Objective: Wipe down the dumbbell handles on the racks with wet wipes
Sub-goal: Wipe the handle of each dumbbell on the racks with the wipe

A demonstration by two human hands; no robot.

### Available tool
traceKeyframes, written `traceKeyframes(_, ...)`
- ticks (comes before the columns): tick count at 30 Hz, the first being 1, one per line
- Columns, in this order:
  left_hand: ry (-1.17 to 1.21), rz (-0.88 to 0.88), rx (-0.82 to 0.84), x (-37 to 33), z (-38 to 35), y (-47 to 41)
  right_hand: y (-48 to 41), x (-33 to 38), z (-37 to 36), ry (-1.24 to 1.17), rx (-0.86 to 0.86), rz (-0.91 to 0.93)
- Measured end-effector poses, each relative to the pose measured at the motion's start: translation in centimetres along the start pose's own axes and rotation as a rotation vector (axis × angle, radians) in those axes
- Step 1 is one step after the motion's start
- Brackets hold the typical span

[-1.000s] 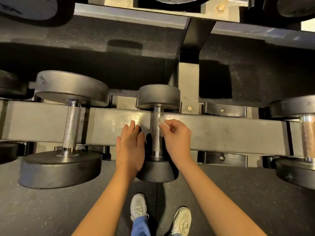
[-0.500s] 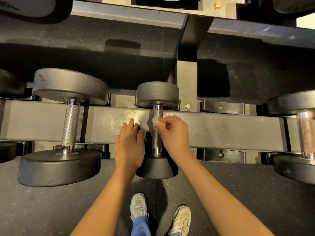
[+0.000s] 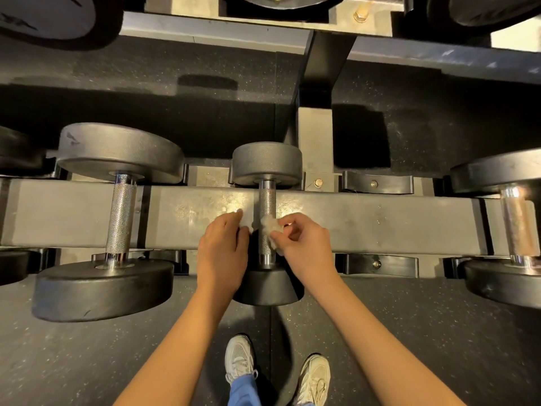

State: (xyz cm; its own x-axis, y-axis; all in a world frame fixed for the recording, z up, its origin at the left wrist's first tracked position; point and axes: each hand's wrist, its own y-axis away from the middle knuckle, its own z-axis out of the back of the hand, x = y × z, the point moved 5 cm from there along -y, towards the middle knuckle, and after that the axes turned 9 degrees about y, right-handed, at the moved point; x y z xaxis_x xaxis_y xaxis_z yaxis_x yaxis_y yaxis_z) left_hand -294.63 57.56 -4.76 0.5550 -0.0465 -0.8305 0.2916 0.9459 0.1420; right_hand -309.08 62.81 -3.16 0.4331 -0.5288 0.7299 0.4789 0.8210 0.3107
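A small black dumbbell (image 3: pixel 267 164) lies across the grey rack rail (image 3: pixel 366 221), its knurled steel handle (image 3: pixel 267 200) pointing away from me. My right hand (image 3: pixel 304 247) pinches a crumpled white wet wipe (image 3: pixel 270 227) against the handle's right side, about halfway down. My left hand (image 3: pixel 222 247) rests flat on the rail just left of the handle, fingers straight. A larger dumbbell (image 3: pixel 120 212) sits to the left and another (image 3: pixel 518 224) at the right edge.
An upper rack shelf (image 3: pixel 263 27) with more dumbbell heads runs overhead at the top. A black upright post (image 3: pixel 319 80) stands behind the small dumbbell. Black cradle brackets (image 3: pixel 377 181) flank the rail. My shoes (image 3: pixel 240 358) stand on dark rubber floor below.
My right hand has slid the wipe down the handle from near the far head toward the middle. My left hand has stayed on the rail.
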Motion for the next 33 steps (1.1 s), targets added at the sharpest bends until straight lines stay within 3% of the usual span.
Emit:
traceKeyframes(4,0.35,0.065,0.121,-2.7,-0.2,1.0,0.0,1.4,0.6,-0.181,-0.046,-0.011)
traceKeyframes(10,0.338,0.141,0.038,-2.6,1.0,-0.6,0.9,2.1,-0.3,-0.319,0.033,-0.02)
traceKeyframes(14,0.385,0.217,-0.077,-2.4,2.3,-2.8,1.8,0.6,-1.3,-0.075,-0.049,0.062)
traceKeyframes(18,0.268,0.252,-0.003,-3.0,0.6,-4.8,2.7,0.5,-3.0,0.177,-0.082,0.077)
traceKeyframes(26,0.164,0.261,0.107,-0.6,0.1,-1.5,2.9,0.4,-2.7,0.163,-0.113,0.042)
traceKeyframes(33,0.354,0.272,-0.038,-3.3,0.6,-4.5,2.9,0.2,-2.7,0.157,-0.137,0.015)
